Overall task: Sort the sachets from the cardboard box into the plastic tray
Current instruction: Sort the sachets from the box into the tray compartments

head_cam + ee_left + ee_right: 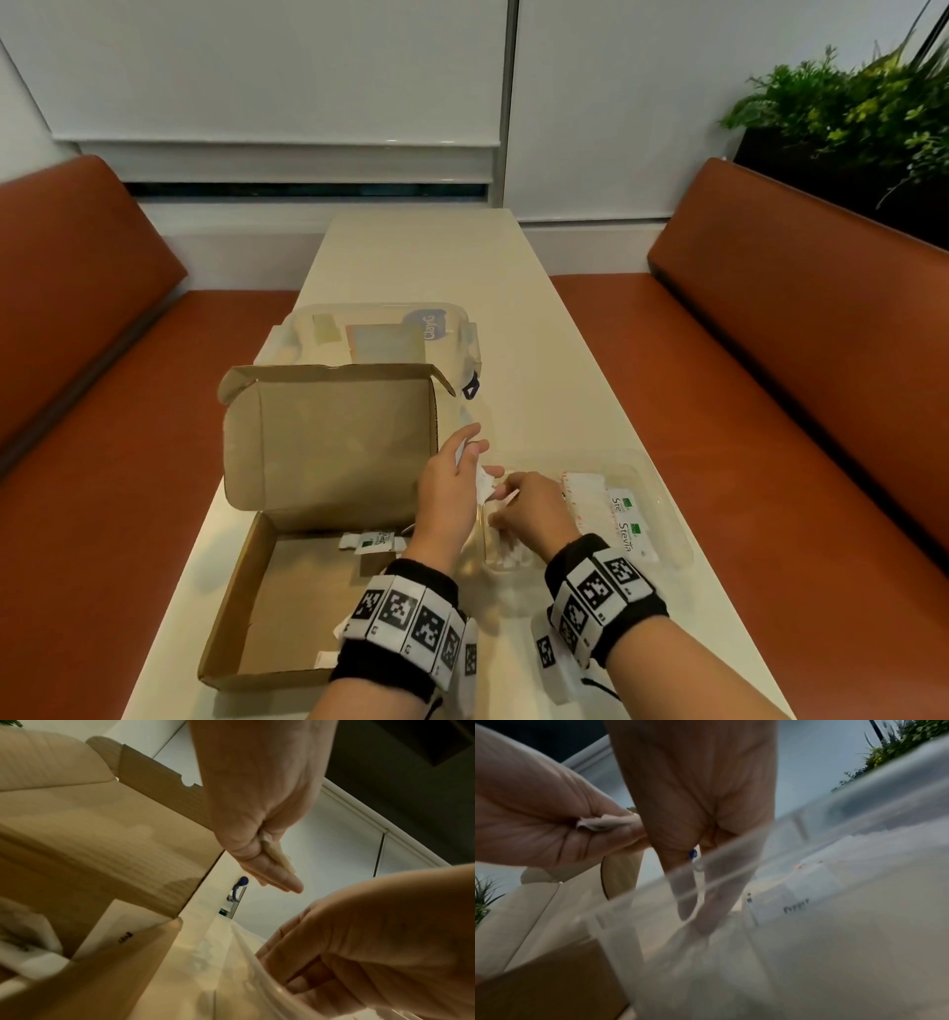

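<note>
Cardboard box (287,580) open on table (518,329), lid upright, a few sachets (372,542) inside. Plastic tray (662,493) just right, holding sorted rows. Left hand (452,488) pinching small white sachets (482,480) between both. Right hand (529,506) reaching into tray, fingers curled; grasp undeterminable.

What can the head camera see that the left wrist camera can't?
Only the head view shows the green-labelled Stevia sachets lined up in the plastic tray, the sachets left in the cardboard box, and the orange benches. Only the left wrist view shows the palm side of the left hand, pinching white sachets. Both show the box's raised lid, the right hand reaching into the tray, and the table.
</note>
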The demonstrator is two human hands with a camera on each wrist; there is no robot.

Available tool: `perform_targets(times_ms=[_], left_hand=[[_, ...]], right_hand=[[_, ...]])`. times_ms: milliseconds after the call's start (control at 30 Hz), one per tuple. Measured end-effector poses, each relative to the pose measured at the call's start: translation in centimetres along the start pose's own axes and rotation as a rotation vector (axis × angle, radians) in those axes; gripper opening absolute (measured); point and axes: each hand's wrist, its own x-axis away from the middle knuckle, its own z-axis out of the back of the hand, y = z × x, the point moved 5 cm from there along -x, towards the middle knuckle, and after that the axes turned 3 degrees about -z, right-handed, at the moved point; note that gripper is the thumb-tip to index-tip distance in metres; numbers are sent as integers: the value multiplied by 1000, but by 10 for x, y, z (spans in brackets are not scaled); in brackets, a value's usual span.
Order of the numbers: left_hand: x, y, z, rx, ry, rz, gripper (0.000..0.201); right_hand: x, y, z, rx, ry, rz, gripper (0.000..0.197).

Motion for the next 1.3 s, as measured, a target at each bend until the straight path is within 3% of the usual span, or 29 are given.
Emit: perform_targets(times_ms=[267, 367, 433, 533, 600, 667, 767, 867, 1033, 1100, 1300], left_hand=[[0, -3, -4, 42, -18, 11, 28], [1, -4, -4, 36, -10, 12, 28], [1, -3, -3, 32, -2, 6, 27], [3, -1, -4, 53, -2, 6, 24], [4, -1, -4, 85, -6, 31, 27], [5, -4, -2, 90, -13, 46, 35], [8, -6, 4, -9, -3, 9, 52], [15, -10, -1, 80, -57, 75, 60], [26, -12, -15, 132, -182, 96, 65], [29, -12, -20, 131, -213, 94, 65], [23, -15, -18, 180, -111, 111, 50]], right_hand=[[4, -3, -5, 222, -79, 107, 40], [4, -1, -6, 222, -81, 112, 23], [3, 0, -7, 222, -82, 108, 32], [4, -1, -6, 228, -69, 106, 22], [5, -1, -6, 226, -73, 113, 33], [6, 0, -3, 159, -80, 116, 37], [9, 1, 17, -177, 59, 154, 14], [13, 1, 44, -451, 139, 176, 16], [21, -4, 54, -383, -98, 214, 14], [22, 0, 56, -380, -109, 214, 9], [16, 20, 78, -727, 158, 145, 6]])
